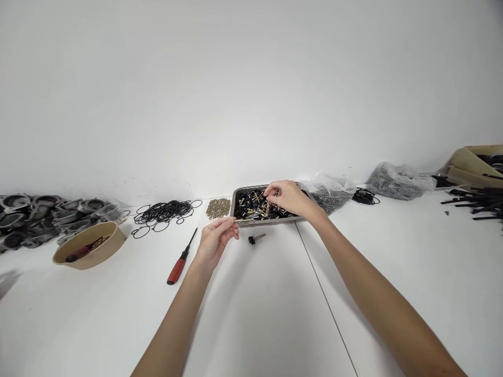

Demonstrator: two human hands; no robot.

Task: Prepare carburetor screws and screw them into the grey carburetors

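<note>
The tray (275, 221) of small parts (251, 201) is placed ahead, apparently for easy reach, with left hand (214, 241) fingers bunched at its near rim, right hand (293, 198) fingers curled above, and whether anything is pinched cannot be told.

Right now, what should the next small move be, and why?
Probably the right hand should pinch one of the small parts in the metal tray: its fingertips are over them, while the left hand is at the tray's near left corner.
</note>
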